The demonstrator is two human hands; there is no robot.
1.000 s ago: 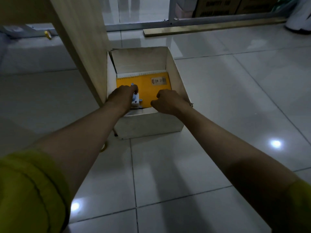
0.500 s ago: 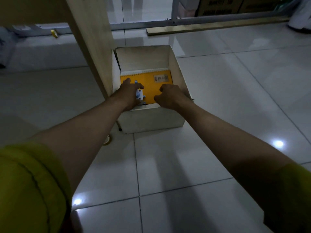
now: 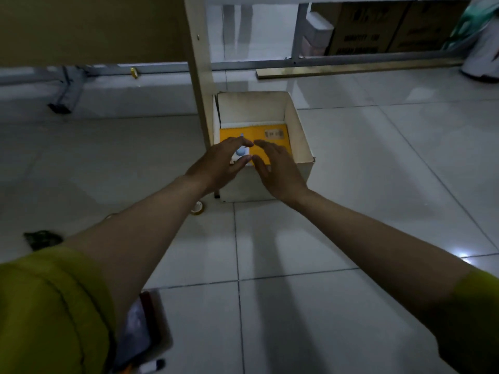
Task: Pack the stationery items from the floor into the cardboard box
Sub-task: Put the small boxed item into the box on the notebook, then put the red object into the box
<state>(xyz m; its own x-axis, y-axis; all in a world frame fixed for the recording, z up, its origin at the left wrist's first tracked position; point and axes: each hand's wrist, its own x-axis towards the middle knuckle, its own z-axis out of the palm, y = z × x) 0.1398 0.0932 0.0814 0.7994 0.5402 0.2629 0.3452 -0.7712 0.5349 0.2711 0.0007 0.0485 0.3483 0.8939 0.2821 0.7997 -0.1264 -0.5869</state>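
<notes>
Head view: box (image 3: 298, 136) holds notebook (image 3: 252, 132) and a small white item (image 3: 239, 153), left hand (image 3: 220, 164) and right hand (image 3: 278, 172) hover spread and empty, while tape (image 3: 198, 207) and marker (image 3: 151, 367) lie unpacked on floor (image 3: 351, 190).

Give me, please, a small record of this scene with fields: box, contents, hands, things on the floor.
box: cardboard box, open, on the tiled floor beside a wooden panel
contents: orange notebook lying flat; small white and blue item on it
hands: left hand and right hand both open, fingers spread over the box's near side
floor: tape roll near the box's left corner; marker close to the person
</notes>
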